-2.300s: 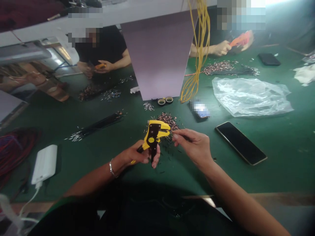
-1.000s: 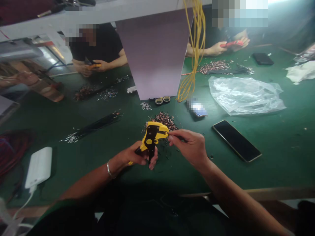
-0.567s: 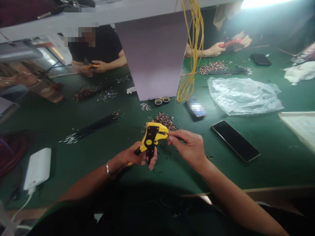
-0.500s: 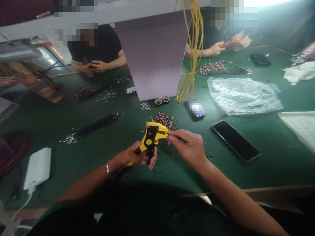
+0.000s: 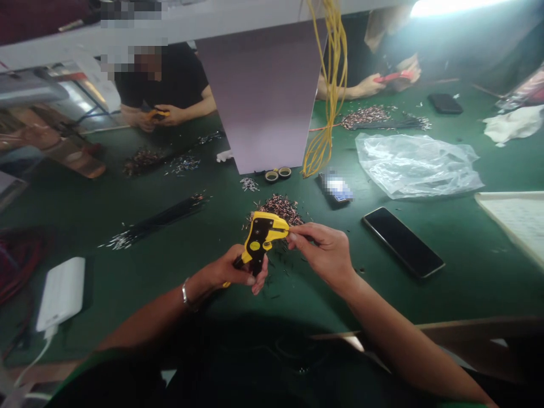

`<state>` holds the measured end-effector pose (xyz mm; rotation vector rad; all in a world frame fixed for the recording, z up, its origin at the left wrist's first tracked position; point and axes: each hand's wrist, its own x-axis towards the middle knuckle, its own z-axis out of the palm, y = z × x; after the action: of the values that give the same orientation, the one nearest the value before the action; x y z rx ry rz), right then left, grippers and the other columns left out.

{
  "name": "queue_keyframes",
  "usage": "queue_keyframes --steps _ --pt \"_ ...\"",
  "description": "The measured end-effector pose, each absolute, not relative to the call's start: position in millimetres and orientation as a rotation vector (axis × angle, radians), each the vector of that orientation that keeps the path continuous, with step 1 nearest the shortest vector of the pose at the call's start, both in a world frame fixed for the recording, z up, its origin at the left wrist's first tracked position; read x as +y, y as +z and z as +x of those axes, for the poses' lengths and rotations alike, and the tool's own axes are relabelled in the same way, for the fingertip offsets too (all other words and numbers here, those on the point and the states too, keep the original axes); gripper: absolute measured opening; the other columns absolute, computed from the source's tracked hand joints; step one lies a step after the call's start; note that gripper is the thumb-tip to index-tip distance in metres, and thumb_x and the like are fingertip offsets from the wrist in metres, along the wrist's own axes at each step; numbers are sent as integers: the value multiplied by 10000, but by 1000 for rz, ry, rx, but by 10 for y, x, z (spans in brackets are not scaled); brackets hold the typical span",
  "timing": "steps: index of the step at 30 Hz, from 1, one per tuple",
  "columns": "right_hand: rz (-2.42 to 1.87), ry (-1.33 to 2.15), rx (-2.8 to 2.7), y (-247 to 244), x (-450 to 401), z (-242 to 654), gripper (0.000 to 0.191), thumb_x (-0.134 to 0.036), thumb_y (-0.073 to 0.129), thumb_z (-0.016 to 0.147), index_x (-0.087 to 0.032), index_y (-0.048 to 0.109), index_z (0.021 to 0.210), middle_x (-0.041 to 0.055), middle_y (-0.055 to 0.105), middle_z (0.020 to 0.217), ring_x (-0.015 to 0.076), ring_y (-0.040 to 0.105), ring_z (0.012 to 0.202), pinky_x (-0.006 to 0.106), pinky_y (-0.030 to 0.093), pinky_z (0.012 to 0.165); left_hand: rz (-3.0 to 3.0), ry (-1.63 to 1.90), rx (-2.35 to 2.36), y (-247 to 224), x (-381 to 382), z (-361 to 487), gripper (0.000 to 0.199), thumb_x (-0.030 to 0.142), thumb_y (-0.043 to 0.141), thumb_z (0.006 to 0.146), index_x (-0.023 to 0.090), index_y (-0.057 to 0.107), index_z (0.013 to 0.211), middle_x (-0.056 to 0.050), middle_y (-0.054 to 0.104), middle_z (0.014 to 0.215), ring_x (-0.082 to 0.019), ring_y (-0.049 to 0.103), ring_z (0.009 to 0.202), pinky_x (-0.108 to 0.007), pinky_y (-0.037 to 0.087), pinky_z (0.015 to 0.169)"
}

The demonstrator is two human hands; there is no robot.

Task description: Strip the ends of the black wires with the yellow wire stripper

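Note:
My left hand (image 5: pixel 238 269) is wrapped round the handles of a yellow and black wire stripper (image 5: pixel 260 235), its head pointing up and to the right. At the tip of its jaws, the thumb and forefinger of my right hand (image 5: pixel 325 249) pinch a thin wire, mostly hidden by the fingers. Directly behind the stripper lies a pile of short wire pieces (image 5: pixel 283 207) with copper-coloured ends. Dark scraps are scattered on the green table below the jaws.
A bundle of black wires (image 5: pixel 157 221) lies left, beyond a white power bank (image 5: pixel 62 293). To the right are a black phone (image 5: pixel 403 242) and a clear plastic bag (image 5: pixel 419 166). Yellow wires (image 5: pixel 335 73) hang by a panel (image 5: pixel 272 102). Two co-workers' hands hold tools across the table.
The stripper's handles look squeezed closer together in my left hand. My right hand stays at the jaws. The whole view has shifted slightly.

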<state>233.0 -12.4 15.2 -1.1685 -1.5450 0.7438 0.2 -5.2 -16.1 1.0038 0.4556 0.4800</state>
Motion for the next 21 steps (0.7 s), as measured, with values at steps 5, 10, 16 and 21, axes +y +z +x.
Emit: queue_keyframes --steps 5,10,16,21 --pt "-1185 798 -1495 170 -120 2327 139 -203 654 804 -244 786 802 -20 738 631 136 677 579 278 558 607 1060 487 475 -164 -58 -6 227 232 774 763 123 647 917 -50 627 716 -157 607 595 -318 534 585" --pt "-1182 886 -1417 151 -116 2310 129 -198 653 798 -222 780 795 -15 723 616 133 668 576 278 554 610 1076 500 506 -167 -72 -5 200 229 765 780 123 639 893 -37 617 698 -154 612 574 -316 535 568" --pt "-1192 942 -1390 139 -110 2313 123 -204 654 799 -218 775 806 -17 723 609 133 671 573 279 549 611 1081 510 503 -182 -81 -6 191 225 759 789 120 638 894 -37 627 667 -153 614 555 -308 531 552" --pt "-1197 954 -1418 161 -106 2330 124 -202 652 803 -216 775 800 -14 730 616 133 677 586 279 550 625 1050 522 517 -170 -91 2 197 215 767 778 120 637 891 -18 621 628 -144 606 518 -295 532 525"
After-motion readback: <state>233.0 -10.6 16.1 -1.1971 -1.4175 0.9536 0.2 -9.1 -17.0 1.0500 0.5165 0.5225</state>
